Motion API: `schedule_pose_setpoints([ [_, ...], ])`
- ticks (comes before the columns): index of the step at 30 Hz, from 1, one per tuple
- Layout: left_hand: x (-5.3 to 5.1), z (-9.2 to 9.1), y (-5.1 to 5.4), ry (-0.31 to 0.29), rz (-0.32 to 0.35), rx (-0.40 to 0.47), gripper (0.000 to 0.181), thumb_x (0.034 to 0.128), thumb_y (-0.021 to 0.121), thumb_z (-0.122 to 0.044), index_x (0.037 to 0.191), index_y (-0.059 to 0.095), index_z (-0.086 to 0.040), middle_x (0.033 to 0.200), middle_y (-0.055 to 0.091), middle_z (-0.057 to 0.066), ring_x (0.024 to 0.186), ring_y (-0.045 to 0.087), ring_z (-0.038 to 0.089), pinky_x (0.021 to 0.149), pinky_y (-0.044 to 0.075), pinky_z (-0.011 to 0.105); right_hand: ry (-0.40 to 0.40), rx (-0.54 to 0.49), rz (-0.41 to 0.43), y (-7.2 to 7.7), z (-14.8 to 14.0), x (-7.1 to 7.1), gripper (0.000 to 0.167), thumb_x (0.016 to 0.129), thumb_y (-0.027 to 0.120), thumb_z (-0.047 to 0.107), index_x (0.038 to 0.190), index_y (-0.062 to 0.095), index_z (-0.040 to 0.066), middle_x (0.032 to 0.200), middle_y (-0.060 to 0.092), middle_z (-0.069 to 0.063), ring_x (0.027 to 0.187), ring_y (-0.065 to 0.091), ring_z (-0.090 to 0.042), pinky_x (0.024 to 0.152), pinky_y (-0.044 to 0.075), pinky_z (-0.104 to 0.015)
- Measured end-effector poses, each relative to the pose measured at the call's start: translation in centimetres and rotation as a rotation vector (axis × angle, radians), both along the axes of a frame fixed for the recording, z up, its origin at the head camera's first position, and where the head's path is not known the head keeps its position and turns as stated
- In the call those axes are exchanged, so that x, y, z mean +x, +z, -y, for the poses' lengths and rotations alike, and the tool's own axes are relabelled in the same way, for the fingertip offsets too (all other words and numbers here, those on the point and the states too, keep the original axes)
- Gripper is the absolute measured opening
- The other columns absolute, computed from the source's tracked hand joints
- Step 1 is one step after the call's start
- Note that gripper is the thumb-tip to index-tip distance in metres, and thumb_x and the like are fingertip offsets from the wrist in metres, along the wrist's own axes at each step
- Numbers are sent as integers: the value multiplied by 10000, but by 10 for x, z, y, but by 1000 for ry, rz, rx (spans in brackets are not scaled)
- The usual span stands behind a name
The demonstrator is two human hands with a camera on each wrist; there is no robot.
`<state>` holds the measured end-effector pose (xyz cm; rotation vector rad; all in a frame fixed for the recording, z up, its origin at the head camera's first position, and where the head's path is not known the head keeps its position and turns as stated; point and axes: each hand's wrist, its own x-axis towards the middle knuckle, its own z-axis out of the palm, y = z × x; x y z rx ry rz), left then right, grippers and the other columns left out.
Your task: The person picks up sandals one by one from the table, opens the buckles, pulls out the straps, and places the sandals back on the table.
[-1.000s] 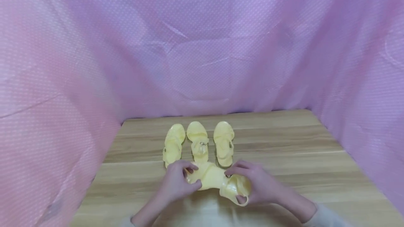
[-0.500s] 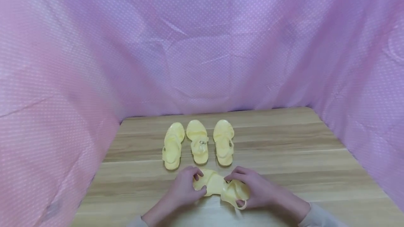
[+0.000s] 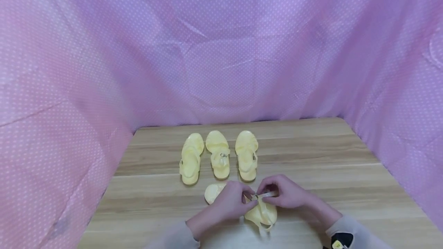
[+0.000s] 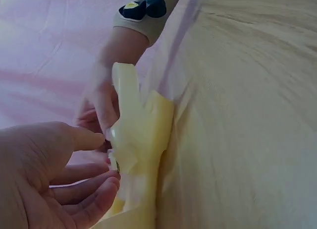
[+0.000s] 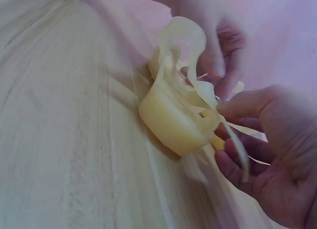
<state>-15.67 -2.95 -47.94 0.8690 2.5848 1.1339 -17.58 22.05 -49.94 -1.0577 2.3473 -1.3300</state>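
Observation:
A pale yellow jelly sandal (image 3: 261, 215) lies sideways on the table before me, its toe to the left. With my left hand (image 3: 232, 200) I pinch the sandal at its small metal buckle, covering its middle part. My right hand (image 3: 285, 192) pinches the ankle strap (image 3: 269, 194) just right of the buckle. In the right wrist view the loose strap end (image 5: 240, 152) hangs past my right fingers. Whether the strap passes through the buckle is hidden by the fingers. In the left wrist view, the sandal's heel part (image 4: 143, 135) stands close to both hands.
Three more yellow sandals stand in a row behind, toes pointing away: a left one (image 3: 190, 160), a middle one with a visible buckle (image 3: 219, 156) and a right one (image 3: 246, 156). Pink dotted cloth (image 3: 221, 49) hangs around the wooden table (image 3: 322, 156).
My left hand has moved right from the toe to the buckle, uncovering the toe. My right hand has shifted from the heel up to the strap and now pinches it.

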Motion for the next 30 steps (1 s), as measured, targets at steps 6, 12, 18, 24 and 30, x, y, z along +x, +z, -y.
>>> schedule_pose_setpoints([
  [6,-1,-5,-9,31,86,87,166,878,859,-117,1003,809,-20,842,802,7,665,631,-79,645,547,103,-42,10,47,0,-4,1,96,940,811,157,1035,809,147,930,800,15,791,668,1,693,592,-229],
  [12,-5,-2,-15,38,148,177,152,866,876,-90,1000,830,-35,820,805,10,669,659,-52,642,578,141,-51,13,89,5,-2,-2,108,924,830,160,1011,830,97,915,817,-19,762,681,13,687,606,-222],
  [18,-9,1,-19,39,166,211,143,862,884,-105,995,845,-75,877,831,30,707,688,-54,681,586,144,-49,-19,161,5,0,-5,120,905,832,102,1007,827,38,909,822,-92,745,702,-6,678,614,-215],
  [24,-11,1,-17,42,151,213,125,863,883,-107,978,847,-71,889,834,60,707,693,-52,682,583,141,-74,-31,130,0,5,-5,89,883,828,62,970,826,42,855,812,-84,700,689,1,636,616,-233],
  [30,-11,-1,-16,33,165,241,150,832,901,-68,958,830,-26,864,824,89,697,703,-21,671,589,148,-92,-72,117,-3,9,-3,69,872,818,19,940,824,20,841,815,-100,689,699,3,629,629,-252],
])
